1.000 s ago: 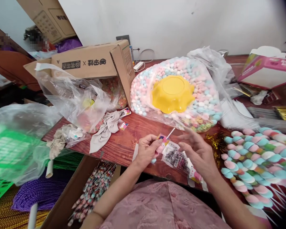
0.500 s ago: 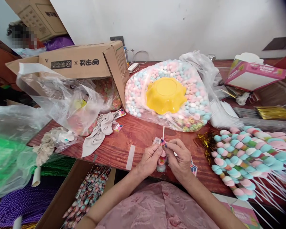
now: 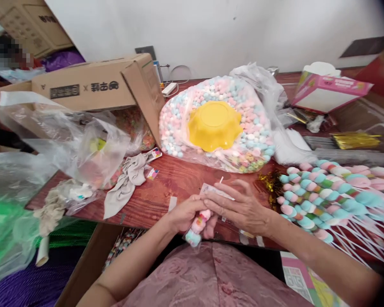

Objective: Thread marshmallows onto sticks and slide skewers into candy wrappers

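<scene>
My left hand (image 3: 184,214) is closed round a marshmallow stick (image 3: 196,228) in a clear wrapper, close to my body at the table's front edge. Its pink, white and blue end tilts down toward my lap, and the tip of a white stick (image 3: 221,180) shows beyond my fingers. My right hand (image 3: 248,209) lies over the left one with its fingers stretched out, touching around the upper part of the wrapper. A pale printed slip (image 3: 208,187) peeks out beside the fingertips; whether it is held or lies on the table I cannot tell.
A bag of marshmallows (image 3: 176,115) carries an upturned yellow bowl (image 3: 215,125). Finished marshmallow sticks (image 3: 326,196) are piled at the right. A cardboard box (image 3: 89,83), plastic bags (image 3: 67,140) and a grey cloth (image 3: 124,183) occupy the left.
The marshmallow stick has tipped from upright to slanting toward my body. My right hand has gone from a pinch near its neck to stretched fingers over my left hand. The view has shifted slightly.
</scene>
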Demonstrator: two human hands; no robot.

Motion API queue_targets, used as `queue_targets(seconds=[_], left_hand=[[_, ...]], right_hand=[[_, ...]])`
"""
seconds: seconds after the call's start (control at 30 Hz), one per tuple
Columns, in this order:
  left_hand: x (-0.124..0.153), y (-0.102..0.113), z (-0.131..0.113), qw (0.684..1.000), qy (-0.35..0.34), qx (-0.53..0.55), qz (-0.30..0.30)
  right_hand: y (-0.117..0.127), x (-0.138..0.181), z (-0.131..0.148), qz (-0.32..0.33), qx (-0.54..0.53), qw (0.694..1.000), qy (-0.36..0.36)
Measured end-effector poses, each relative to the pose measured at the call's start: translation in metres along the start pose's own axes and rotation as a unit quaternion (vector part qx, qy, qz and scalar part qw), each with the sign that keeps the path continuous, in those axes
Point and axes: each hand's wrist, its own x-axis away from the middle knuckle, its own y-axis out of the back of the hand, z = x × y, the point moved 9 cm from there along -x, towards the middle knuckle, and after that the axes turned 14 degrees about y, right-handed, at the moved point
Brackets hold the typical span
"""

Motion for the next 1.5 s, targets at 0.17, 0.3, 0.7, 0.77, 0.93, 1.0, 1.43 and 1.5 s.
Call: queue_targets(seconds=[0.17,0.3,0.7,0.77,0.93,1.0,1.43,1.5], left_hand=[[-0.007,-0.015,0.02,0.994,0.075,-0.053,0.063],[-0.006,-0.02,0.016,0.961,0.087,-0.259,0.027],[-0.022,-0.018,0.018,0.962,0.138,-0.236,-0.024],[-0.015,-0.023,0.029,0.957,0.191,-0.217,0.028],[-0.005,-0.023,-0.001,0.855,0.0,-0.507,-0.112],[0.002,-0.025,-0.017,0.782,-0.109,-0.583,-0.191],[0.018,0.047,-0.005,0.961,-0.095,-0.022,-0.26],[0.017,0.045,-0.003,0.964,-0.092,0.03,-0.246]], right_hand=[[0.009,-0.004,0.026,0.069,0.025,0.994,0.084],[-0.014,0.009,0.01,0.177,0.03,0.978,-0.106],[0.015,0.037,0.033,0.033,0.112,0.98,-0.164],[0.007,0.039,0.038,0.036,0.076,0.988,-0.128],[-0.032,0.057,0.012,0.147,-0.079,0.952,-0.257],[-0.035,0.063,-0.004,0.158,-0.123,0.926,-0.319],[-0.006,0.129,-0.106,0.199,0.151,0.796,-0.551],[-0.007,0.126,-0.104,0.186,0.147,0.807,-0.541]])
